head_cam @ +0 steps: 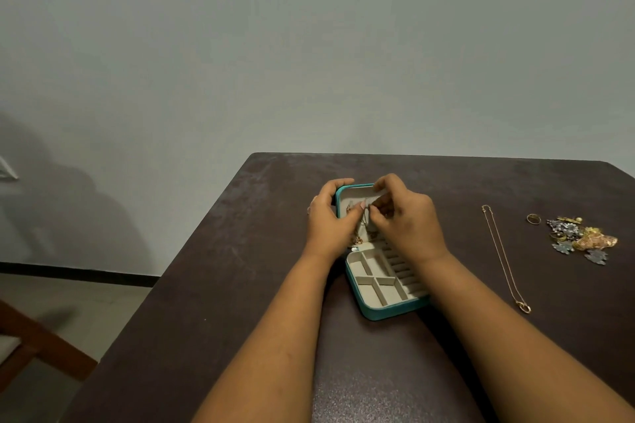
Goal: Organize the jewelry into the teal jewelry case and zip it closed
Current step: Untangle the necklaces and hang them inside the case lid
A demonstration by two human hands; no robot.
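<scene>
Case open on table — left hand grips lid, right hand pinches chain; necklace lies apart.

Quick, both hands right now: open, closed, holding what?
Left hand: grips the raised lid of the teal jewelry case at its left edge.
Right hand: fingers pinched on a thin chain at the lid's inside.

Dark brown table, grey wall, wooden chair at left.
</scene>
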